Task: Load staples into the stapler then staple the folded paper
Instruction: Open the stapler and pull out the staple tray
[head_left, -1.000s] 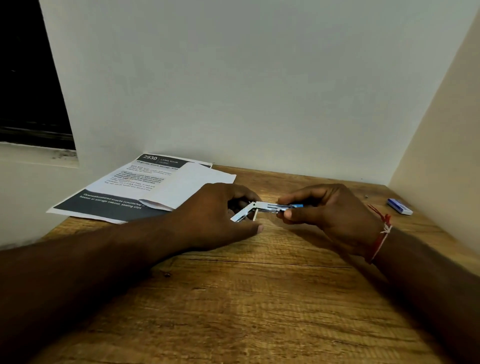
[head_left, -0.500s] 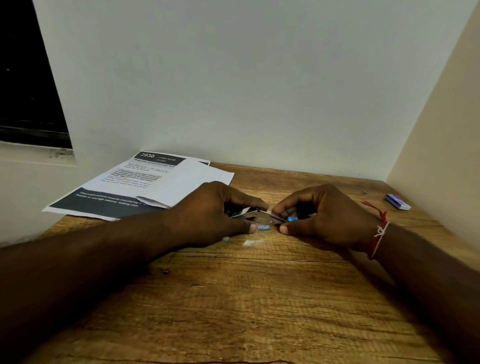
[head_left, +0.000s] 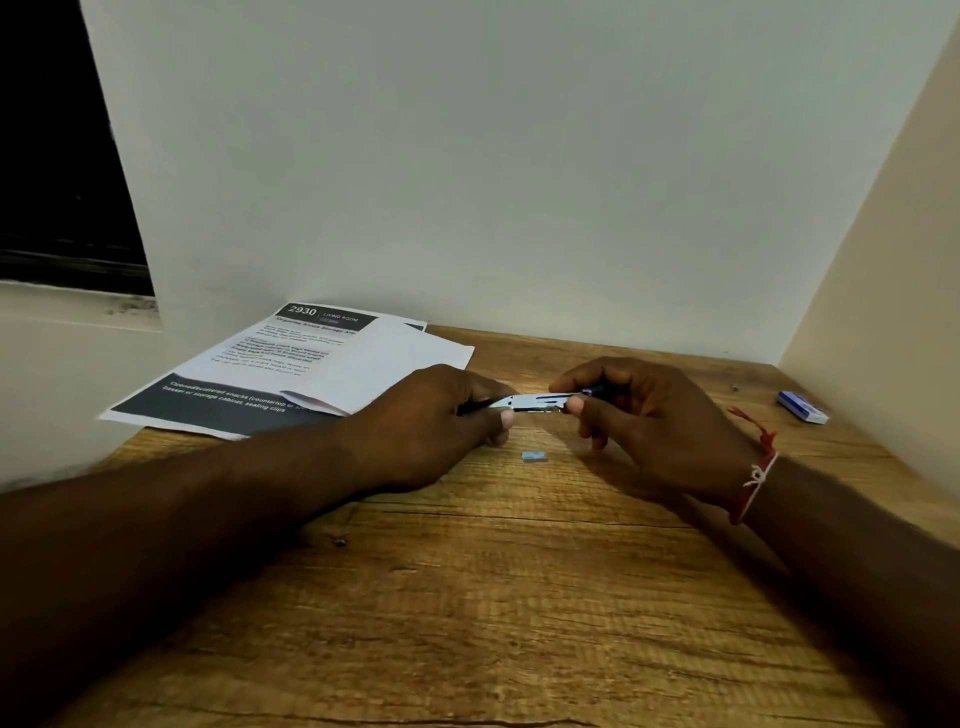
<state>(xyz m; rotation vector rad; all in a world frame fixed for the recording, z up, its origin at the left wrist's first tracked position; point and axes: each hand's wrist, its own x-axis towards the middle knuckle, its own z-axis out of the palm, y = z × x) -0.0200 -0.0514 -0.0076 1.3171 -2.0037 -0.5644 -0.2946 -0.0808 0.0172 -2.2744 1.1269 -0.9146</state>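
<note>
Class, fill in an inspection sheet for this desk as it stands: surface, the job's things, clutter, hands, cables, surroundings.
Surface: wooden desk, grain visible, bare in the foreground.
Job's things: small metal stapler held above the desk between both hands; folded paper lying on a printed sheet at the back left; blue staple box at the far right.
Clutter: small light-blue piece lying on the desk below the stapler; what it is cannot be told.
Hands: left hand grips the stapler's left end; right hand pinches its right end, with a red and white thread on that wrist.
Cables: nothing seen.
Surroundings: plain walls behind and to the right; dark window opening at upper left.
</note>
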